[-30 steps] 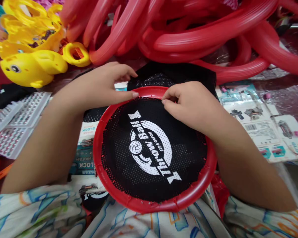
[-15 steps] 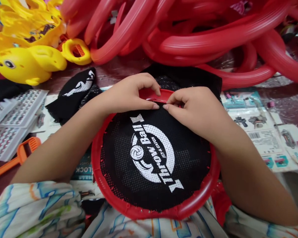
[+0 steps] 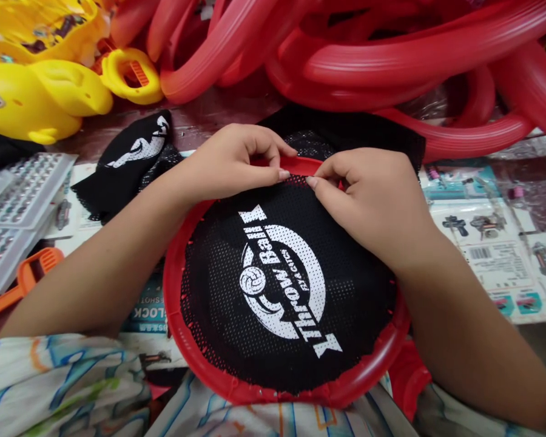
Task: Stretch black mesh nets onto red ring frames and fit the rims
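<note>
A round black mesh cloth (image 3: 222, 261) with a white "Throw Ball" print is stretched across a red plastic ring (image 3: 175, 315), which rests against my lap. At the far side of the ring, my left hand (image 3: 241, 158) pinches the cloth's edge between thumb and fingers. Just to its right, my right hand (image 3: 359, 194) grips the same edge, its thumb on the mesh and its fingertips partly hidden. Between the two thumbs the mesh lies over the red rim. Along the near side, the cloth edge is caught on small points of the ring.
Large red rings (image 3: 391, 67) are heaped at the back. Yellow plastic toys (image 3: 40, 100) lie at the far left, near folded black cloth (image 3: 136, 152). Clear trays of small balls (image 3: 27, 194) and an orange piece (image 3: 27, 279) sit left. Printed cardboard (image 3: 495, 255) is underneath at right.
The mesh edge between my thumbs has been drawn outward over the far rim. Both hands have shifted slightly, and the view has moved a little.
</note>
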Tool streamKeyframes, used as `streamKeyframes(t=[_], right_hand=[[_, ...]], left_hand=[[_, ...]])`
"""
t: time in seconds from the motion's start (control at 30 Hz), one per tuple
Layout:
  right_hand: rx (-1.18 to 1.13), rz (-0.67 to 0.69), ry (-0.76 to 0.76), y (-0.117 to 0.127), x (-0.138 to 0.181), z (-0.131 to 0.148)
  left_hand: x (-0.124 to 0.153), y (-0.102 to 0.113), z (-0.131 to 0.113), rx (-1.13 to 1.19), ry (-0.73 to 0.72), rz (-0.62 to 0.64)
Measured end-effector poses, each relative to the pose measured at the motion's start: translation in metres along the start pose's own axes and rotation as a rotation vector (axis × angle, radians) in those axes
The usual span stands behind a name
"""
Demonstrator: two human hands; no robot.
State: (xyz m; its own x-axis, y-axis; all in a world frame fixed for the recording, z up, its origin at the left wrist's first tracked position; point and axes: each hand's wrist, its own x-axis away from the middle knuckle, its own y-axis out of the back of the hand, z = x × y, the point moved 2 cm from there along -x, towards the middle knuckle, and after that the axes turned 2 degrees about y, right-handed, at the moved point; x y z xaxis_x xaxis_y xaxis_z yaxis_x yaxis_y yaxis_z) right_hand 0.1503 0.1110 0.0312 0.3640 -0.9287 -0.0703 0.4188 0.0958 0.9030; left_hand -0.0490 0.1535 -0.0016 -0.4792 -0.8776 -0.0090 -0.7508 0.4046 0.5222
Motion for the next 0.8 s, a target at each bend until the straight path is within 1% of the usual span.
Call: streamKeyframes(t=[0.17, 0.3, 0.47, 0.67, 0.8], right_hand=[[0.055, 0.008, -0.031, 0.0001, -0.0013, 0.0018], [0.031, 0.002, -0.065, -0.0005, -0.0018, 0.0007], [0.023, -0.013, -0.07, -0.0021, -0.0031, -0.0005], [0.013, -0.044, -0.08, -0.0008, -0.002, -0.0043], [-0.014, -0.051, -0.126, -0.0008, -0.002, -0.0075]], left_hand=[[0.0006, -0.005, 0.0049, 0.053, 0.031, -0.045], [0.0018, -0.0058, 0.0062, 0.045, 0.034, -0.088], [0.0016, -0.008, 0.0064, 0.038, 0.02, -0.119], [0.0004, -0.01, 0.0086, 0.005, 0.034, -0.128], [-0.0006, -0.0098, 0.0083, -0.021, 0.019, -0.131]])
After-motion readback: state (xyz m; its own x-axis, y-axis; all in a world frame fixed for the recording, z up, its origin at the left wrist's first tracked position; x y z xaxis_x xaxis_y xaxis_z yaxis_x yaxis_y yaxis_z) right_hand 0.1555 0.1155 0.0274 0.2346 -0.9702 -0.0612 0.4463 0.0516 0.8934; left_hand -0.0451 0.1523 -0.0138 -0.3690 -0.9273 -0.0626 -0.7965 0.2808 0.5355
